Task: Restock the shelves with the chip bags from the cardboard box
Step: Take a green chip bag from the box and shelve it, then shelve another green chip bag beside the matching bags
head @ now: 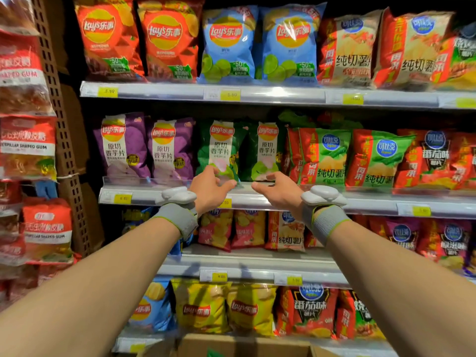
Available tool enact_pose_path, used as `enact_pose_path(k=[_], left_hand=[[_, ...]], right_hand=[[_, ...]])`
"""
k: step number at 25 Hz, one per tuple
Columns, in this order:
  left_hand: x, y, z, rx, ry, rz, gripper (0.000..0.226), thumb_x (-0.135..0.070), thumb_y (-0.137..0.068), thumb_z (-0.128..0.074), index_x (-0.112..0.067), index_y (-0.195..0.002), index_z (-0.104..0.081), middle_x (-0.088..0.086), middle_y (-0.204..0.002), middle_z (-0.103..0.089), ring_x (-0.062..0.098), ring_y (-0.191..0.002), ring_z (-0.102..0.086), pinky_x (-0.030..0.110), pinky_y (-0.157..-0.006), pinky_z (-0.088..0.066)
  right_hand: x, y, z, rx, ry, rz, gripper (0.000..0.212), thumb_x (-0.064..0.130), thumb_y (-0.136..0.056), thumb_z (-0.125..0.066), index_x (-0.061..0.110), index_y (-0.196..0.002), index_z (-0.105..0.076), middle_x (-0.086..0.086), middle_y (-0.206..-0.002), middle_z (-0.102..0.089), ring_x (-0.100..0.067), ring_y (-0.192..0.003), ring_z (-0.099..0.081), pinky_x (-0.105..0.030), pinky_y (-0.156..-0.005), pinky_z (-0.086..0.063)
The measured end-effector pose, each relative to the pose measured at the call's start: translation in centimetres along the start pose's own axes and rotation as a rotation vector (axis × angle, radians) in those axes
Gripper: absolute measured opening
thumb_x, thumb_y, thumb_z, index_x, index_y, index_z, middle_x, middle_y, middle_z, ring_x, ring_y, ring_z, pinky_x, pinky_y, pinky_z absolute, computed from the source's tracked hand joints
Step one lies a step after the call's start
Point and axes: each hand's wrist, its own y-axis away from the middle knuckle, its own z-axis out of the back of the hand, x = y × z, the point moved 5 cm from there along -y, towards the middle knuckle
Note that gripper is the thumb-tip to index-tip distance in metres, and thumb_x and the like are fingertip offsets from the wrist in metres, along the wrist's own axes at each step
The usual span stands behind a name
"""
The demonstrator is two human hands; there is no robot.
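Two green chip bags [242,150] stand upright side by side on the second shelf [257,199], leaning back behind its clear front lip, between the purple bags [145,148] on their left and the red-and-green bags [324,155] on their right. They face label-out, probably so that the row reads cleanly from the aisle and the lip keeps them from sliding forward.

Both arms reach forward and up from the lower corners, each wrist wearing a grey band with a white device. The left hand [210,188] sits at the foot of the left green bag, fingers curled loosely and thumb pointing inward along the shelf edge. The right hand [274,188] mirrors it below the right green bag. Neither hand grips anything; both are part-open, though whether the fingertips touch the bags or merely hover against the lip is hard to tell from here.

The cardboard box [244,345] shows only as a rim at the bottom edge, beneath the lowest shelf of yellow bags [224,307]; its contents are out of view.
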Motion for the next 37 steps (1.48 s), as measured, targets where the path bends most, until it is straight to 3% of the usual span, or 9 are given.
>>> enact_pose_path(k=[4,10,13,15,19,26,29,33,37], left_hand=[[1.9,2.3,-3.3,0.065,0.021,0.025,0.064,-0.048,-0.088,-0.061,-0.011,-0.137,-0.042,0.008,-0.127,-0.06,0.029,-0.117,-0.058,0.039,-0.096,-0.049],[5.4,4.6,-8.4,0.158,-0.012,0.078,0.061,-0.049,-0.089,-0.058,-0.011,-0.135,-0.043,0.006,-0.121,-0.061,0.03,-0.11,-0.061,0.039,-0.09,-0.049],[7.2,5.7,-10.6,0.192,-0.016,0.107,0.061,-0.049,-0.09,-0.058,-0.011,-0.134,-0.044,0.005,-0.119,-0.062,0.028,-0.11,-0.061,0.038,-0.091,-0.048],[8.7,6.6,-12.2,0.234,-0.003,0.129,0.062,-0.05,-0.089,-0.059,-0.011,-0.135,-0.043,0.005,-0.118,-0.063,0.027,-0.109,-0.061,0.035,-0.085,-0.046],[12.3,8.0,-15.3,0.296,0.017,0.189,0.061,-0.049,-0.089,-0.059,-0.011,-0.134,-0.044,0.003,-0.115,-0.063,0.025,-0.108,-0.061,0.03,-0.078,-0.04],[18.7,10.2,-19.4,0.362,-0.004,0.3,0.055,-0.047,-0.088,-0.062,-0.012,-0.128,-0.049,0.007,-0.113,-0.067,0.032,-0.107,-0.064,0.037,-0.084,-0.048],[20.9,11.3,-21.1,0.407,-0.043,0.333,0.054,-0.045,-0.088,-0.062,-0.011,-0.128,-0.049,0.009,-0.108,-0.068,0.031,-0.109,-0.063,0.034,-0.084,-0.045],[23.6,12.4,-23.1,0.471,-0.086,0.387,0.056,-0.046,-0.089,-0.06,-0.011,-0.132,-0.048,0.007,-0.116,-0.067,0.028,-0.109,-0.063,0.033,-0.087,-0.045],[26.4,13.4,-25.0,0.532,-0.1,0.437,0.058,-0.048,-0.088,-0.061,-0.011,-0.131,-0.047,0.009,-0.115,-0.067,0.028,-0.108,-0.063,0.037,-0.09,-0.048]], right_hand=[[-3.6,1.8,-1.8,0.025,0.015,-0.056,0.071,0.053,-0.088,-0.059,0.011,-0.142,-0.042,-0.013,-0.138,-0.056,-0.032,-0.123,-0.056,-0.037,-0.103,-0.046],[-9.4,3.7,-5.3,0.079,0.041,-0.124,0.072,0.054,-0.088,-0.057,0.007,-0.141,-0.046,-0.011,-0.141,-0.054,-0.029,-0.126,-0.054,-0.038,-0.105,-0.045],[-11.8,4.5,-6.7,0.097,-0.01,-0.18,0.067,0.052,-0.089,-0.057,0.007,-0.138,-0.047,-0.012,-0.122,-0.063,-0.026,-0.096,-0.061,-0.037,-0.076,-0.054],[-13.7,5.2,-7.9,0.12,-0.022,-0.226,0.065,0.051,-0.089,-0.058,0.008,-0.137,-0.049,-0.009,-0.107,-0.059,-0.024,-0.085,-0.054,-0.033,-0.064,-0.048],[-17.4,5.9,-10.6,0.157,-0.047,-0.297,0.064,0.051,-0.088,-0.059,0.009,-0.135,-0.051,-0.011,-0.11,-0.059,-0.025,-0.094,-0.059,-0.033,-0.072,-0.05],[-22.4,7.0,-15.6,0.204,-0.056,-0.373,0.058,0.048,-0.088,-0.061,0.008,-0.128,-0.055,-0.009,-0.098,-0.058,-0.025,-0.085,-0.055,-0.034,-0.072,-0.045],[-24.6,7.6,-18.5,0.267,-0.097,-0.418,0.06,0.047,-0.089,-0.06,0.007,-0.133,-0.052,-0.013,-0.11,-0.064,-0.029,-0.094,-0.065,-0.037,-0.076,-0.053],[-27.3,8.3,-21.8,0.335,-0.065,-0.472,0.065,0.051,-0.089,-0.057,0.009,-0.138,-0.049,-0.013,-0.134,-0.059,-0.032,-0.12,-0.058,-0.047,-0.102,-0.05],[-29.9,9.0,-24.7,0.373,-0.068,-0.53,0.056,0.05,-0.09,-0.058,0.008,-0.128,-0.055,-0.016,-0.126,-0.062,-0.034,-0.117,-0.059,-0.048,-0.1,-0.05]])
